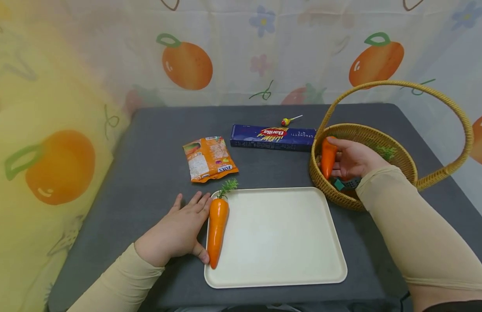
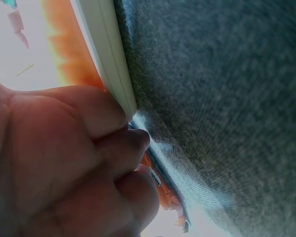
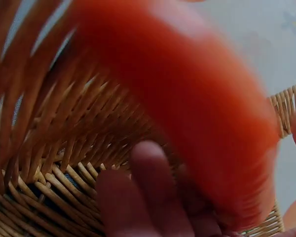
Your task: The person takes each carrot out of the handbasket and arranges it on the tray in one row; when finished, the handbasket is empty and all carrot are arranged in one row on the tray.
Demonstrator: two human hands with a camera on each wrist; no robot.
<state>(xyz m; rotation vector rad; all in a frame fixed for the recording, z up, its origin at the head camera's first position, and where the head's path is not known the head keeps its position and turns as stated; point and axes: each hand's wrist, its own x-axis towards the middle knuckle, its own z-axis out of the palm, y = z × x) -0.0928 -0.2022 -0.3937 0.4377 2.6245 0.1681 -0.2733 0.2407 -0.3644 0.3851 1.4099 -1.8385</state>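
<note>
My left hand lies spread at the left edge of a cream tray, fingers extended, thumb at the lower tip of an orange carrot with green leaves. That carrot lies lengthwise along the tray's left side. In the left wrist view, the fingers meet the tray's outer rim. Inside a wicker basket, my right hand grips a second carrot, thick end up. The right wrist view shows this carrot large and blurred, with fingers beneath it.
Green leaves show inside the basket, whose tall handle arches over the right side. Behind the tray lie an orange snack bag, a blue spaghetti box and a lollipop. A patterned curtain hangs behind the table.
</note>
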